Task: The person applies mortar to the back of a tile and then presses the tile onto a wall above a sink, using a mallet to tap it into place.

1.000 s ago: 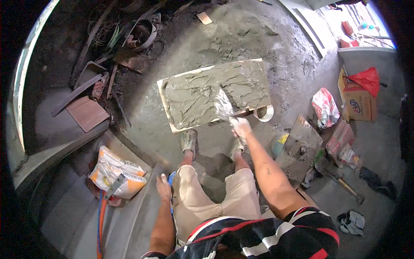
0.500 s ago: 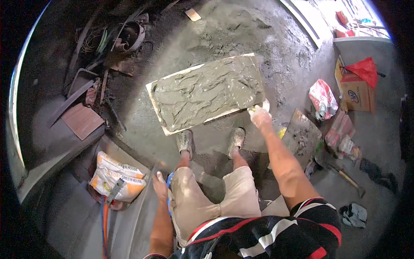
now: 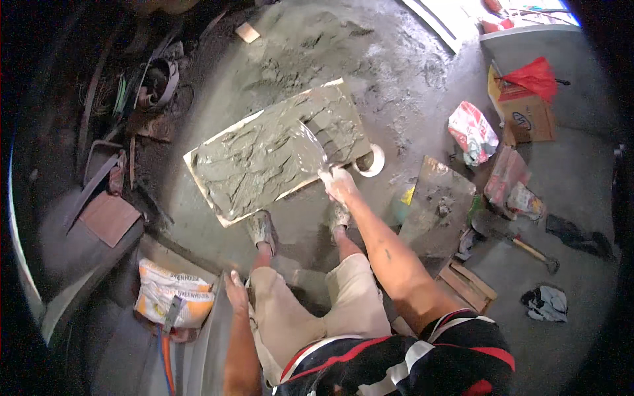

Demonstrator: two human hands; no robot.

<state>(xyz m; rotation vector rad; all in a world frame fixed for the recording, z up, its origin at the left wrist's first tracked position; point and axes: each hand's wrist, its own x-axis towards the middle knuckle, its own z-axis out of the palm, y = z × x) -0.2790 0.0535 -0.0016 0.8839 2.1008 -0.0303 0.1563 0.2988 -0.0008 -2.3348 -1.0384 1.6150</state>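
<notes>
Floor (image 3: 396,105): grey, rough, smeared. Board (image 3: 191,160): set at a slant over the floor, support not visible. Mortar (image 3: 247,162): covers most of the board, ridged and uneven; pale margins exposed. Trowel (image 3: 309,150): blade on or just above the mortar, contact unclear. Right hand (image 3: 338,182): grasps the trowel's handle. Left hand (image 3: 236,292): fingers extended, nothing seen in it. Recommended: shallow blade angle, even pressure, long overlapping strokes, ridges worked toward thin margins.

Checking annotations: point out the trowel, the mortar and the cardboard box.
Trowel (image 3: 310,150): head view, on the blade.
Mortar (image 3: 264,152): head view, middle of the spread layer.
Cardboard box (image 3: 537,121): head view, on its visible side.
</notes>
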